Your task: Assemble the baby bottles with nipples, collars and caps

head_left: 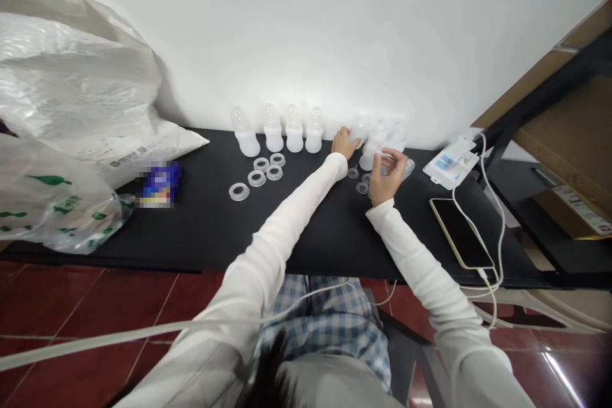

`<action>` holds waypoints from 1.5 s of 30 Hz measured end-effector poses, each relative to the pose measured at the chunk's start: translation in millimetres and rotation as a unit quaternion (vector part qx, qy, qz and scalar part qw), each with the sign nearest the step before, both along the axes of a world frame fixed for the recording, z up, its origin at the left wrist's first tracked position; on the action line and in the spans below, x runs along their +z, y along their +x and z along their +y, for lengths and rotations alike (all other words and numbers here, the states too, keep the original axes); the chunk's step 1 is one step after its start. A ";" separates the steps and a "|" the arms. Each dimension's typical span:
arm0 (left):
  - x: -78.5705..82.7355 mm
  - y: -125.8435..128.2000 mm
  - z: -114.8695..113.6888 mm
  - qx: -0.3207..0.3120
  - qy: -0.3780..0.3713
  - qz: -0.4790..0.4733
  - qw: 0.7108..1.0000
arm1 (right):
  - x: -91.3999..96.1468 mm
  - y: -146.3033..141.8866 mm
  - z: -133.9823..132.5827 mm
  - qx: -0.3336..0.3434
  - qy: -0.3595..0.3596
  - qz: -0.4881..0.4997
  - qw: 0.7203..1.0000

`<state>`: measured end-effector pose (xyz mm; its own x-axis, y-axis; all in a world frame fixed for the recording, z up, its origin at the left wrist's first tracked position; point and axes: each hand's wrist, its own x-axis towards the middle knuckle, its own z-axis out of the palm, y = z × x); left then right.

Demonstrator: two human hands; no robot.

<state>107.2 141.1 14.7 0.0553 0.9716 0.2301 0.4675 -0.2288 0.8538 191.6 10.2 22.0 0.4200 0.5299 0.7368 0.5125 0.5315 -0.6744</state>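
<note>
My left hand [345, 143] reaches to the back of the table, thumb and fingers apart. It rests against the left side of a frosted bottle [360, 129] and does not wrap round it. My right hand [389, 173] has its thumb and fingers bent together over a small clear plastic part [385, 154], whose shape is mostly hidden. Just left of those fingers is another white bottle [370, 158]. More bottles [396, 135] stand behind, partly covered. Small clear teat-like pieces [362, 187] lie below the hands.
Several white baby bottles with clear domed caps [274, 134] stand along the wall. Clear collar rings [257, 178] lie before them. Plastic bags [71, 76] and a blue packet [161, 183] occupy the left; a phone [459, 233], its cable and a white-blue package [449, 162] the right.
</note>
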 end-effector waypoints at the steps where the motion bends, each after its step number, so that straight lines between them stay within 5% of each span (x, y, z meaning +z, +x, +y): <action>1: -1.9 -6.1 -4.0 -0.003 0.007 -0.019 1.000 | -0.1 0.8 0.3 0.001 -0.001 0.001 1.000; 8: -20.1 -90.1 -62.7 -0.076 0.118 -0.104 0.985 | -2.9 5.6 2.9 0.059 -0.045 -0.018 0.997; 15: -4.2 -149.0 -100.3 -0.150 -0.025 -0.223 0.963 | -14.4 -3.9 3.3 0.209 -0.099 -0.052 0.972; 32: 4.8 -144.3 -109.1 -0.103 -0.254 -0.309 0.911 | -7.8 -8.1 -8.6 0.286 -0.096 -0.108 0.947; 39: -1.5 -143.6 -109.0 -0.096 -0.149 -0.304 0.936 | -13.2 -8.4 -3.9 0.281 -0.175 -0.061 0.942; 45: -0.2 -140.0 -117.9 -0.085 -0.057 -0.272 0.957 | -12.6 -8.6 -3.0 0.190 -0.218 -0.064 0.955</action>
<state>-32.8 23.2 14.5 0.1162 0.9798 0.1628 -0.0880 -0.1531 0.9843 183.0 7.2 9.4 0.0568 0.8945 0.4435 0.4316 0.3786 -0.8188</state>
